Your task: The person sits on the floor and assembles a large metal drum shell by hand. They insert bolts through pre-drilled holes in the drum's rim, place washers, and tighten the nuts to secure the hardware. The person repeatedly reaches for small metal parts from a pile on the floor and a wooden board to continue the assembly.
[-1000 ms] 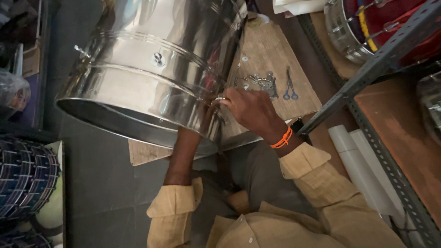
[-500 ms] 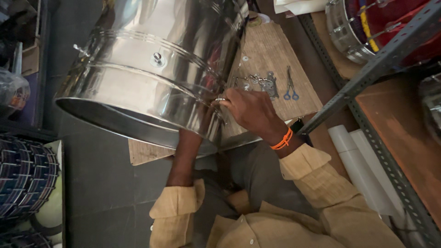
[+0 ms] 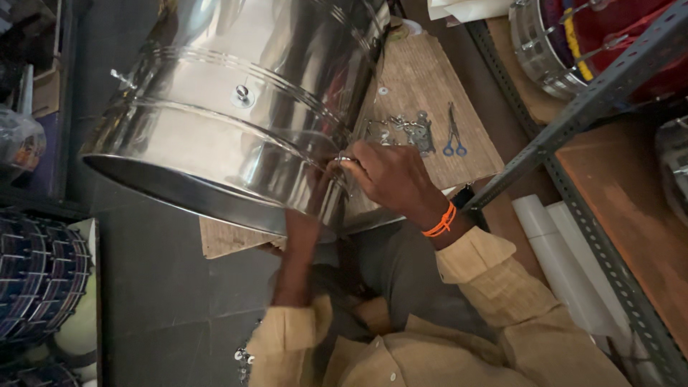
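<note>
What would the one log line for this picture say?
right hand: fingers on small metal fitting at steel drum shell | left hand: inside shell, hidden | scissors: on wooden board

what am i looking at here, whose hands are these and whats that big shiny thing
This is one view from a camera worn on a person's head, looking down at their own arms. The big shiny thing is a steel drum shell, tipped on its side. The right hand, with an orange wristband, pinches a small metal fitting at the shell's wall. The left hand is hidden; that arm reaches inside the shell. Behind, on a wooden board, lie small scissors and loose metal hardware.
</note>
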